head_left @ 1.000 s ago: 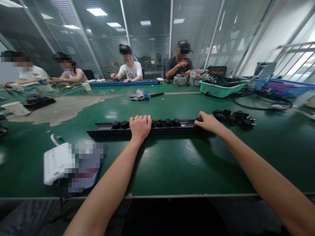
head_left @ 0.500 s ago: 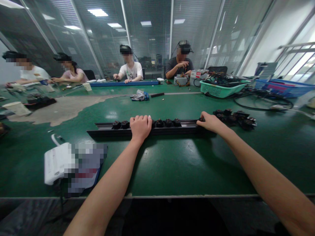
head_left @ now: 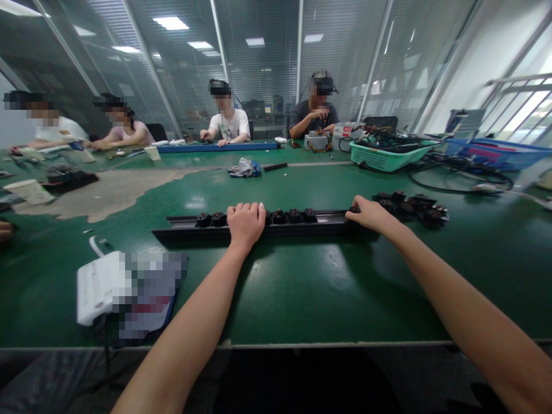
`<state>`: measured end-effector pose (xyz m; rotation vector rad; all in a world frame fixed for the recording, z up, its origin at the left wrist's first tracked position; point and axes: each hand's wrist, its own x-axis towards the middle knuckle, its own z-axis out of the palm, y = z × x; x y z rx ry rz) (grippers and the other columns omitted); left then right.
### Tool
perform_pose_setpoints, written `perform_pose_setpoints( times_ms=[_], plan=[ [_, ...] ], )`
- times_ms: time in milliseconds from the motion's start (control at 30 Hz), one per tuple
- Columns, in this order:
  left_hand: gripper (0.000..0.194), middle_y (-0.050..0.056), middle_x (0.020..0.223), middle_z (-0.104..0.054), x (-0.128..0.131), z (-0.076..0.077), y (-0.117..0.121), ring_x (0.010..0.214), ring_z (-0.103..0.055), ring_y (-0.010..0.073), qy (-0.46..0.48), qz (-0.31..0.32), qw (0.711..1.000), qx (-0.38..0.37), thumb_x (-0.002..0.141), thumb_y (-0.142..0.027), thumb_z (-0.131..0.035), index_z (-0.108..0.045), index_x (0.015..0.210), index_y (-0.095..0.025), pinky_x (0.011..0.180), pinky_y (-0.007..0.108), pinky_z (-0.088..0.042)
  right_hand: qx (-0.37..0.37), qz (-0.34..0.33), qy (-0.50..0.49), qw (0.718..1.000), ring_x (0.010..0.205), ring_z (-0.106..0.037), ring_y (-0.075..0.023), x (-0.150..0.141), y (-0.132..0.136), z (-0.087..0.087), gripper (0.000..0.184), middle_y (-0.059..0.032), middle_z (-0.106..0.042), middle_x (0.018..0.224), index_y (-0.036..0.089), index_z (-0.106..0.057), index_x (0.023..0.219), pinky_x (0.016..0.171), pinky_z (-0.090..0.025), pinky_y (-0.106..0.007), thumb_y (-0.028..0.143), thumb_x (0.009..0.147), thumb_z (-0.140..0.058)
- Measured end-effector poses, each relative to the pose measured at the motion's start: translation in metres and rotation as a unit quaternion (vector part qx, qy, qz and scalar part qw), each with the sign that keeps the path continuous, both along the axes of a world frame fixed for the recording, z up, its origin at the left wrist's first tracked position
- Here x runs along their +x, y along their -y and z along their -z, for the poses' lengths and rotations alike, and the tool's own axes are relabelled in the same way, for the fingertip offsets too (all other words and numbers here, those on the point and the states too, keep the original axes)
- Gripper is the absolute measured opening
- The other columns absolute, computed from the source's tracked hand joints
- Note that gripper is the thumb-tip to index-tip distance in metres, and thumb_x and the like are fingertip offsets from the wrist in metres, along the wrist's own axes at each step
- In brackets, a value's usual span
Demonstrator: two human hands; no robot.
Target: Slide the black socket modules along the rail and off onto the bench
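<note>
Five black parts (head_left: 294,215) show clearly in the rail (head_left: 194,233), a sixth being partly hidden by the left hand (head_left: 246,224), which is clasped over the rail. The right hand (head_left: 366,213) pinches a dark piece (head_left: 354,209) at the rail's right end. Filling is judged partial: bare channel shows at the left end and before the right hand, and a loose pile (head_left: 426,214) lies outside, near that hand. The rail lies well back from the counter's (head_left: 328,299) near edge, with broad surface between; a white box (head_left: 97,290) limits the left side.
</note>
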<state>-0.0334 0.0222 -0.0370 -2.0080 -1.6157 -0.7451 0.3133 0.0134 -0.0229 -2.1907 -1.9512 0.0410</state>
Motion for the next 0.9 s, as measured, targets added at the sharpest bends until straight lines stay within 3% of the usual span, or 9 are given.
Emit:
perform_pose_setpoints(
  times_ms=[567,900],
  plan=[
    [0.05,0.015,0.096,-0.074,0.001,-0.002,0.001,0.097,-0.062,0.031,0.024,0.005,0.999,-0.026,0.103,-0.038,-0.027,-0.071,0.09,-0.018,0.085,0.046,-0.032,-0.021,0.023,0.011,0.999,0.094,-0.068,-0.0277,0.009,-0.002,-0.002,0.03,-0.0133,-0.071,0.099,0.021,-0.057,0.103,0.077,-0.05,-0.035,0.046,0.086,-0.056],
    [0.05,0.013,0.093,-0.075,0.001,-0.001,0.0,0.092,-0.062,0.0291,0.003,-0.003,1.0,-0.002,0.104,-0.038,-0.026,-0.069,0.087,-0.02,0.082,0.044,-0.033,-0.021,0.024,0.003,0.999,0.093,-0.068,-0.0287,0.013,-0.004,0.0,0.03,-0.0142,-0.07,0.099,0.021,-0.057,0.102,0.076,-0.05,-0.036,0.045,0.085,-0.056]
  ],
)
